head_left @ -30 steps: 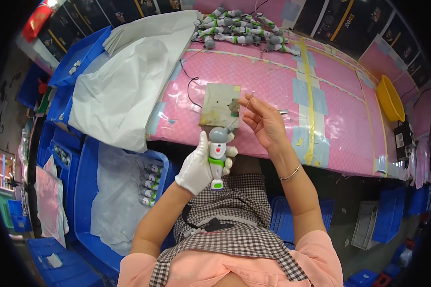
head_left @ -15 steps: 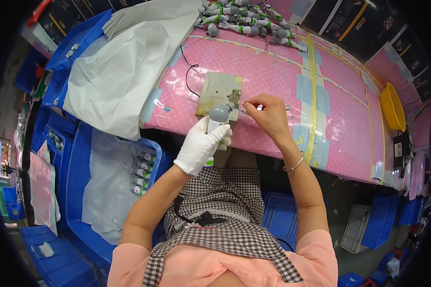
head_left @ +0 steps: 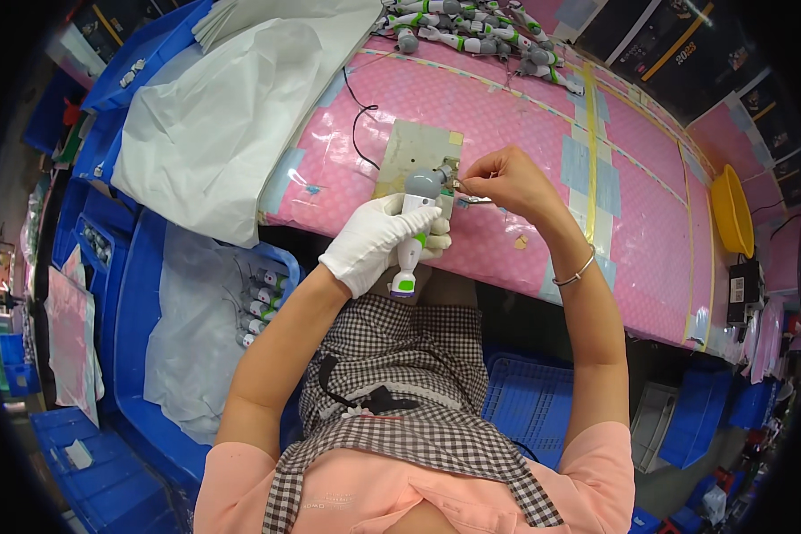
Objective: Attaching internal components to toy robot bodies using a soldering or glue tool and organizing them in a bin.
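My left hand (head_left: pixel 374 242), in a white glove, is closed around a toy limb (head_left: pixel 424 185) in white, grey and green. Its round grey joint points away from me, and its green-marked end hangs below the glove. The limb's small grey tip lies over the right side of a flat metal block (head_left: pixel 416 142) at the table edge. Bare and pinched, my right hand (head_left: pixel 516 185) is at that tip; what its fingertips hold is too small to make out. Under these fingers shows a thin metallic piece (head_left: pixel 478 200).
A pile of similar toy limbs (head_left: pixel 481 34) lies at the table's far side. White sheeting (head_left: pixel 222 125) covers the left. A blue bin (head_left: pixel 133 329) beside me holds more limbs (head_left: pixel 262 298). A yellow basin (head_left: pixel 730 209) stands at far right, and a black cable (head_left: pixel 356 133) runs to the block.
My left hand has tilted the limb and moved slightly right, so its lower end shows more. My right fingertips have come in to the limb's grey tip.
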{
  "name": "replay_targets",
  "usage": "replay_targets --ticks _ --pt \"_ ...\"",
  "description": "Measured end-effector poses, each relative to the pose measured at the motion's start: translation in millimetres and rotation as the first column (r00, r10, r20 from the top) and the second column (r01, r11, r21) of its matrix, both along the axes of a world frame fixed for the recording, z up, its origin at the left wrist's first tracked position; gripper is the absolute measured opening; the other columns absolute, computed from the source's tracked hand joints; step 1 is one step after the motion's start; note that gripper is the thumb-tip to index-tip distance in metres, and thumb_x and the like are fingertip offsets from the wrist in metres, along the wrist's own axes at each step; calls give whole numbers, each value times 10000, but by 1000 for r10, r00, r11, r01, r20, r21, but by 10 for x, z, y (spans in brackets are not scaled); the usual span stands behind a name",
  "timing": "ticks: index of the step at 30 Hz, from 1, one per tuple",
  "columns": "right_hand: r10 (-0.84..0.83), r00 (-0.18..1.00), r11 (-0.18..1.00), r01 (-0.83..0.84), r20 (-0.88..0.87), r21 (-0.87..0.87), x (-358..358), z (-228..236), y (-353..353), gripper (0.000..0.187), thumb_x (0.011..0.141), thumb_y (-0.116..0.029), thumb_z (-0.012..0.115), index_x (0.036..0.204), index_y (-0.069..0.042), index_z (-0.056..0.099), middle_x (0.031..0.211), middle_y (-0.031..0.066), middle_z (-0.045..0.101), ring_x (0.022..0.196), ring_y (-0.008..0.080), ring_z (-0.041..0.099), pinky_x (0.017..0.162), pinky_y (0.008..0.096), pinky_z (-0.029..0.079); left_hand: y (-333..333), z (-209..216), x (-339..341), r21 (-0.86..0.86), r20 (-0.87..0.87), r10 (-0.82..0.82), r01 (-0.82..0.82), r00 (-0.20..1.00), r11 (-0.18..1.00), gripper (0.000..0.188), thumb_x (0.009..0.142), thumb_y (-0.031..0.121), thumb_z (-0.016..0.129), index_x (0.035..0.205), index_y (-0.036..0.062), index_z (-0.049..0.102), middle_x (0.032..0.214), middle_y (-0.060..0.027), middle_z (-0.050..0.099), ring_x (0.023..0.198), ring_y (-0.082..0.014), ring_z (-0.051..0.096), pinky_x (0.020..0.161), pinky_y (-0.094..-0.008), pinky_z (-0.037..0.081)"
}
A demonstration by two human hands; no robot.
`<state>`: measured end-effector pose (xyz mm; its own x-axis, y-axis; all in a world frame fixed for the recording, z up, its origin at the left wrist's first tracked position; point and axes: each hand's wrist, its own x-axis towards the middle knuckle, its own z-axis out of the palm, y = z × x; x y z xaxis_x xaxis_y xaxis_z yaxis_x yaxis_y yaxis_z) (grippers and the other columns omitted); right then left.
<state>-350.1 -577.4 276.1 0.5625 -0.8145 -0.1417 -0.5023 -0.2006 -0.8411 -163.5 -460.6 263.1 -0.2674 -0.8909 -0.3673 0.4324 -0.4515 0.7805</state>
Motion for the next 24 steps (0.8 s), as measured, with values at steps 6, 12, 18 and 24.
replay_targets --ticks 6,12,18,24 --pt "8 997 927 -37 79 374 -54 -136 -166 146 754 -144 638 694 -13 661 543 -18 523 470 44 407 432 216 293 -16 -49 -4 6 -56 20 -20 998 1000 347 881 234 583 1105 -23 521 899 -73 599 815 -195 620 762 -312 512" --pt "-116 980 940 55 163 336 -7 -193 14 158 753 -162 644 693 -16 652 552 -8 528 470 54 421 440 208 319 -12 -79 1 -11 -31 20 -20 999 1000 338 881 222 583 1101 -30 529 887 -70 595 806 -192 619 744 -302 511" --pt "156 988 944 -144 -15 296 33 17 -273 154 726 -175 654 658 -40 626 552 -29 511 505 52 430 467 211 333 -55 -65 -25 -8 -52 22 -22 998 1000 324 879 207 585 1096 -29 533 881 -73 598 801 -193 619 741 -304 514" --pt "74 996 938 -85 43 337 2 -17 -210 142 735 -169 631 673 -41 627 574 -4 533 516 59 456 463 216 346 -54 -63 18 -18 17 48 -48 999 999 311 877 203 589 1087 -21 537 890 -81 602 797 -196 623 746 -304 516"
